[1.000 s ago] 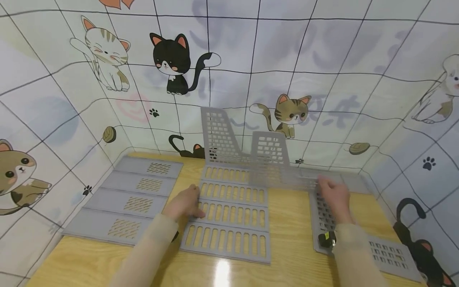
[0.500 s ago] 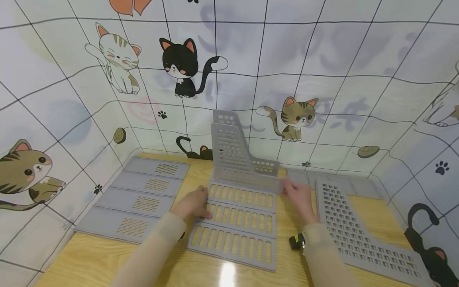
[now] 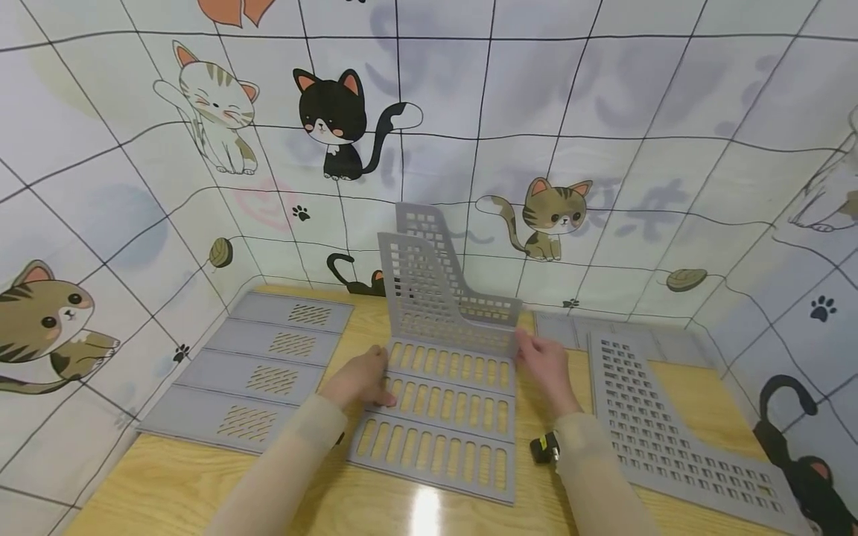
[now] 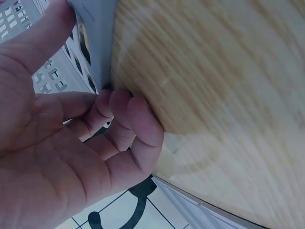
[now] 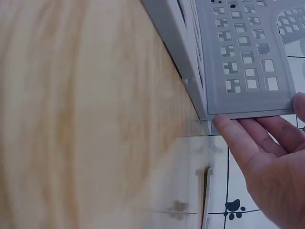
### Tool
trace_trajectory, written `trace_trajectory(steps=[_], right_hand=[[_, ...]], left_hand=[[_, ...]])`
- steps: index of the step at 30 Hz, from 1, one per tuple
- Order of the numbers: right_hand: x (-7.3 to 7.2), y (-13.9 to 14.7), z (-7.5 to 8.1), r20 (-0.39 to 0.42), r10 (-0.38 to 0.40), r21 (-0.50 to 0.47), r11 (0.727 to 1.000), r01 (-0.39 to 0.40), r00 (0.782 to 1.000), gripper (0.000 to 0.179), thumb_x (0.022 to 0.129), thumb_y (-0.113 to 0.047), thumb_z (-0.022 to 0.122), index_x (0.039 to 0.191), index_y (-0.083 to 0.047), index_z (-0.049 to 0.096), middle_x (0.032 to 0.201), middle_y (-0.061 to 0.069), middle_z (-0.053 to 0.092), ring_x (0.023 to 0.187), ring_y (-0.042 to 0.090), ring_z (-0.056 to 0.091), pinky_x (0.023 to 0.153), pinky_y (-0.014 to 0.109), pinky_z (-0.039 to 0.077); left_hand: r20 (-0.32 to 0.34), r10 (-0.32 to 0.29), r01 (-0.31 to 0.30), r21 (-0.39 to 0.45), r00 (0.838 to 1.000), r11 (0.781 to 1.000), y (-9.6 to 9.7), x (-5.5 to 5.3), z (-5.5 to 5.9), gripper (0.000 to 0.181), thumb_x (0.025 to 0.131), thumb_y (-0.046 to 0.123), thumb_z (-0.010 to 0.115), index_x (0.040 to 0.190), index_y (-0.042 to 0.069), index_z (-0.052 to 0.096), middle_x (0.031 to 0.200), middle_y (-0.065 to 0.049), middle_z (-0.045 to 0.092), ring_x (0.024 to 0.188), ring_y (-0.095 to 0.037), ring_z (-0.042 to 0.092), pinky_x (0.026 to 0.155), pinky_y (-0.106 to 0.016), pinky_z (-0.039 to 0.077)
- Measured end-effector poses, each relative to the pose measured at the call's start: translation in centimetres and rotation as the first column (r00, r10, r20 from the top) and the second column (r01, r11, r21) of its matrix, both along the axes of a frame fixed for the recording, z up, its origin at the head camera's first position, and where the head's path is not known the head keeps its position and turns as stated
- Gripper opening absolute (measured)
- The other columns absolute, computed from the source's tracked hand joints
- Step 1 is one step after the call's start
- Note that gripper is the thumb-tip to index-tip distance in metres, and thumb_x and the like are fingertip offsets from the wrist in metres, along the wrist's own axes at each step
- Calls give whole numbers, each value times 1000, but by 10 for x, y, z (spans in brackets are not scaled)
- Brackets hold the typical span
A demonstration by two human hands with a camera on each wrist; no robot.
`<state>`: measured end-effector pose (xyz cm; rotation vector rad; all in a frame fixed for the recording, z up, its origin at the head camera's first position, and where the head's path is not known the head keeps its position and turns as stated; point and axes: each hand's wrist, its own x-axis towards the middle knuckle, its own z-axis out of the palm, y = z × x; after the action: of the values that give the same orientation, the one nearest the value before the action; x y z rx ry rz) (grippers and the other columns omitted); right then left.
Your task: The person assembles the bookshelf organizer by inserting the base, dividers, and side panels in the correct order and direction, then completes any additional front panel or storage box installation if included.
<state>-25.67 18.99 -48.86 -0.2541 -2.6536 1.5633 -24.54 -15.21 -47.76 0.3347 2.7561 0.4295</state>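
Note:
A grey slotted base panel (image 3: 439,429) lies flat on the wooden table. My left hand (image 3: 358,378) grips its left edge, thumb over the slots; in the left wrist view its fingers (image 4: 143,126) curl in against that edge. Over the base stands an L-shaped perforated plastic panel (image 3: 436,326), leaning a little left. Thumb and fingers of my right hand (image 3: 546,365) pinch its low right end. The right wrist view shows that panel (image 5: 238,102) with its bottom edge right at the base. Behind it rises a second panel (image 3: 422,216) of the same shape, partly hidden.
Another L-shaped perforated panel (image 3: 670,439) lies flat on the right. A grey panel with hatched cutouts (image 3: 241,339) lies on the left. Further grey pieces (image 3: 680,346) lie at the back right. A cat-print cloth (image 3: 429,112) encloses the table's back and sides.
My right hand has brought the L-shaped panel left from over the right side to the base, in front of the standing one, then slightly further left. My left hand keeps its grip.

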Motion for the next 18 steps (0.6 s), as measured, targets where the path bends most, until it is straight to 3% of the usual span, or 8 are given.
trace_trajectory(steps=[5,10,14,18], right_hand=[[-1,1,0,44,37,-27,999,-36,998,68,106,-59,44,126,1,69,133,26,65,120,40,66,109,57,46],[0,18,3,83,98,-7,995,-98,992,69,107,-59,40,141,-1,60,143,23,59,133,40,56,116,57,37],[10,49,13,92,91,108,989,-101,992,65,110,-51,36,143,1,56,144,26,57,134,43,53,113,60,40],[31,93,29,100,22,242,969,-45,995,63,111,-45,35,147,4,51,148,32,50,135,50,48,108,65,41]], left_hand=[[5,1,0,-21,1000,1000,1,0,0,106,80,34,88,156,-11,29,164,-29,27,143,-48,42,118,-53,38],[7,6,-6,-56,1000,998,5,1,2,107,83,38,84,156,-13,26,160,-31,31,135,-49,51,114,-52,42],[3,14,-14,-69,1000,998,9,2,3,107,84,40,83,157,-13,25,158,-30,34,131,-49,54,112,-52,45],[-6,21,-21,-72,1000,997,13,2,2,106,84,42,82,156,-13,27,157,-30,37,127,-49,57,109,-52,48]])
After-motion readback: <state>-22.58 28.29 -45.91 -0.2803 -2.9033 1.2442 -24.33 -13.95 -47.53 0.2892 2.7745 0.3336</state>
